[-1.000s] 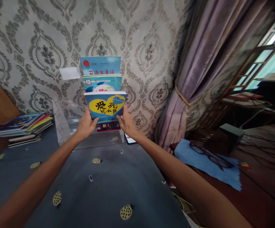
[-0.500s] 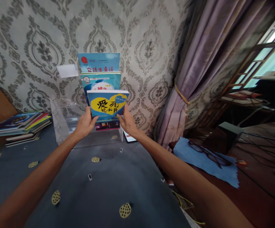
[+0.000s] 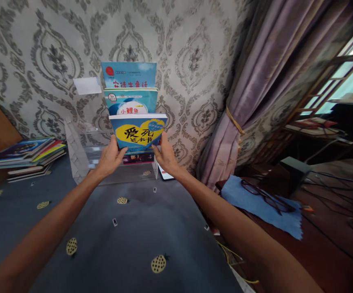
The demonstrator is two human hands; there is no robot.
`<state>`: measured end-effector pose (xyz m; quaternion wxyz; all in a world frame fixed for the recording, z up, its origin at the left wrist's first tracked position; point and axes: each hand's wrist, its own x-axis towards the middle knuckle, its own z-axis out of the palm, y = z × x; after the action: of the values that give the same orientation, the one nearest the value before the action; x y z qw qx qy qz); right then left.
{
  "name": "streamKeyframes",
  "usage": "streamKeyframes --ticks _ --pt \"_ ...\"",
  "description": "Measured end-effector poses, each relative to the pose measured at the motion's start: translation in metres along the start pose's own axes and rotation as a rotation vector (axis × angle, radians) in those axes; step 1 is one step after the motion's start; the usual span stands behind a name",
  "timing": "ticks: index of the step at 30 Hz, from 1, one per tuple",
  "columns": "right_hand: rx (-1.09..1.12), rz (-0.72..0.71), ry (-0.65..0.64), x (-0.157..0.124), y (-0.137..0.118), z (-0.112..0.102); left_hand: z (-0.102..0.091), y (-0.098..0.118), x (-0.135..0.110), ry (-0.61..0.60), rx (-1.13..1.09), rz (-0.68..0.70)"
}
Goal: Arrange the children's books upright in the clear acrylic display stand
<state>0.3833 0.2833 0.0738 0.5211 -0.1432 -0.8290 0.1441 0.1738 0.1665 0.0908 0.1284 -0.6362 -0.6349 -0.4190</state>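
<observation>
Both hands grip a blue book (image 3: pixel 136 132) with a yellow heart on its cover. My left hand (image 3: pixel 110 158) is closed on its lower left edge, thumb on the front; my right hand (image 3: pixel 166 154) clasps the lower right edge the same way. The book is at a clear acrylic book rack (image 3: pixel 77 156), its cover facing me. Behind it, a teal book (image 3: pixel 147 97) and a taller light-blue book (image 3: pixel 130 73) stand in higher tiers. Below it shows a dark, pink-edged book (image 3: pixel 138 158). Whether the held book's bottom touches the rack is hidden.
A stack of books (image 3: pixel 32 156) lies at the left on the dark pineapple-print tablecloth (image 3: pixel 103 252). A phone (image 3: pixel 165 175) lies by the rack's right side. Further right are a tied curtain (image 3: pixel 222 134), glasses (image 3: pixel 268 197) on a blue cloth (image 3: pixel 264 217), and cables (image 3: pixel 332 187).
The camera view has shifted slightly. The held book tips back a little, showing more of its top edge, and stays between both hands at the rack.
</observation>
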Motion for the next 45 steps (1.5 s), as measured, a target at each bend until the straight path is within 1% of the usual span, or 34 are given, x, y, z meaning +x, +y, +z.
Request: streamKeyframes --ticks 4,9,15,18,22,27,31,37,45 --pt "-0.002 0.017 0.015 0.004 0.003 0.003 0.001 -0.002 0.005 0.027 0.025 0.006" --pt "0.003 0.006 0.038 0.007 0.007 0.005 0.002 -0.006 0.009 0.021 0.036 0.025" --pt "-0.008 0.032 -0.025 0.002 0.007 0.006 0.004 -0.016 0.004 -0.019 0.052 0.031" --pt "-0.014 0.036 -0.028 -0.001 0.01 0.008 0.005 -0.019 0.003 -0.039 0.081 0.016" --pt "-0.031 0.062 -0.007 -0.003 0.02 0.012 0.005 -0.016 0.002 -0.066 0.15 -0.01" --pt "-0.074 0.083 0.004 -0.004 0.031 0.014 0.007 -0.009 0.002 -0.075 0.151 -0.018" --pt "-0.089 0.094 0.019 -0.004 0.028 0.014 0.01 -0.008 -0.003 -0.062 0.14 -0.033" --pt "-0.066 0.085 0.041 -0.007 0.022 0.016 0.013 -0.008 -0.007 -0.013 0.115 -0.094" --pt "-0.076 0.12 0.098 -0.011 0.02 0.019 0.014 -0.003 -0.007 -0.048 0.164 -0.099"
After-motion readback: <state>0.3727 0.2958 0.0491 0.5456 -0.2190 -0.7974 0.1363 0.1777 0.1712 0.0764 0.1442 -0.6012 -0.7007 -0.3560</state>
